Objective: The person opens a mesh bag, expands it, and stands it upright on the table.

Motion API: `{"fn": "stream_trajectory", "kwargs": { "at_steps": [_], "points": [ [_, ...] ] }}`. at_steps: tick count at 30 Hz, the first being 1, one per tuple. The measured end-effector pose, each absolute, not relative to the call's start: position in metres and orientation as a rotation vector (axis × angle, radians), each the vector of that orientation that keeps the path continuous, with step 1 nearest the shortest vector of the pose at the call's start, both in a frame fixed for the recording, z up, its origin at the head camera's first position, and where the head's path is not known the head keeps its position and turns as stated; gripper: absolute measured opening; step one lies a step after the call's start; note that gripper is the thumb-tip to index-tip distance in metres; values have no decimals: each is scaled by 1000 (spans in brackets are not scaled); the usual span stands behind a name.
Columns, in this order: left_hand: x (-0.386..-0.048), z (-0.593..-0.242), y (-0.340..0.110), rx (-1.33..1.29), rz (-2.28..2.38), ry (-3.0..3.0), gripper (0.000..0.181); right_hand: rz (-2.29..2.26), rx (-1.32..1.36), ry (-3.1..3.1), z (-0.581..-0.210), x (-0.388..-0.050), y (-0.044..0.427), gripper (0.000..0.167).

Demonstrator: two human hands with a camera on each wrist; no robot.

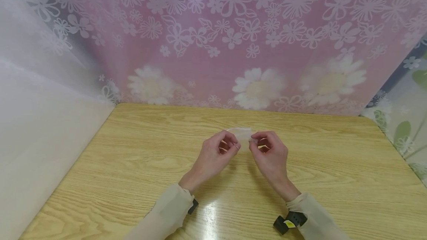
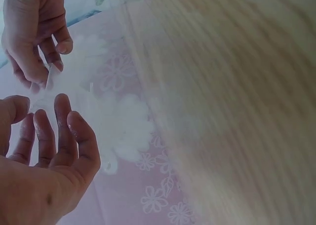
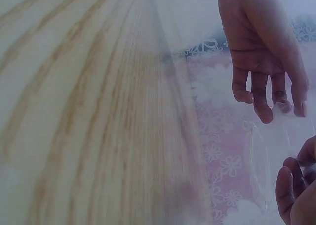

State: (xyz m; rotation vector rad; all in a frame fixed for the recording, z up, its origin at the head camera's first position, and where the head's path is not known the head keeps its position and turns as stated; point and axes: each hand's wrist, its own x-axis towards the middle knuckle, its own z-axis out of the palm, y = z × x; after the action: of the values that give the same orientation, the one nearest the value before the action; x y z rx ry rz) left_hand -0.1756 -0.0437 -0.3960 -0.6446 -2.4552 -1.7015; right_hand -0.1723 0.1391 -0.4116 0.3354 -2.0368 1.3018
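A small clear plastic bag (image 1: pixel 243 133) is held up between the two hands above the table. My left hand (image 1: pixel 213 153) pinches its left side between thumb and forefinger. On the opposite side, the thumb and forefinger of my right hand (image 1: pixel 272 155) pinch the film as well. The right wrist view shows the see-through sheet of the bag (image 3: pixel 276 146) hanging between both hands, with a raised seam or edge along one side. Whether its mouth is parted cannot be made out.
Under the hands lies a wood-grain table (image 1: pixel 133 166). A pink flowered curtain (image 1: pixel 207 66) hangs along its far edge, with a white sheet (image 1: pixel 43 95) on the left and a leaf-patterned cloth (image 1: pixel 405 121) on the right.
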Motion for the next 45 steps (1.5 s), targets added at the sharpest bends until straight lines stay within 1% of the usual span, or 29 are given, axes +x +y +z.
{"fn": "stream_trajectory", "kwargs": {
  "at_steps": [4, 11, 18, 27, 36, 40, 42, 45],
  "points": [
    [-176, -394, -47, -556, -1778, -2428, 6, 1369, 361, -2004, -409, -171, 141, 19],
    [-179, -391, -47, -321, -1978, -2323, 8, 1470, 434, -2003, -410, -171, 147, 14],
    [-180, -390, -47, -181, -2107, -2247, 15, 1528, 493, -1987, -412, -171, 148, 16],
    [-183, -390, -49, -175, -2069, -2224, 17, 1585, 581, -1920, -411, -169, 148, 20],
    [-185, -390, -54, -213, -2025, -2211, 19, 1719, 670, -1923, -413, -169, 160, 23],
    [-186, -388, -54, -264, -2021, -2187, 19, 1836, 632, -1902, -411, -169, 165, 20],
    [-186, -387, -54, -292, -2019, -2183, 18, 1905, 572, -1889, -410, -170, 167, 17],
    [-186, -387, -54, -328, -2023, -2193, 17, 2028, 451, -1863, -408, -169, 168, 18]
  ]
}}
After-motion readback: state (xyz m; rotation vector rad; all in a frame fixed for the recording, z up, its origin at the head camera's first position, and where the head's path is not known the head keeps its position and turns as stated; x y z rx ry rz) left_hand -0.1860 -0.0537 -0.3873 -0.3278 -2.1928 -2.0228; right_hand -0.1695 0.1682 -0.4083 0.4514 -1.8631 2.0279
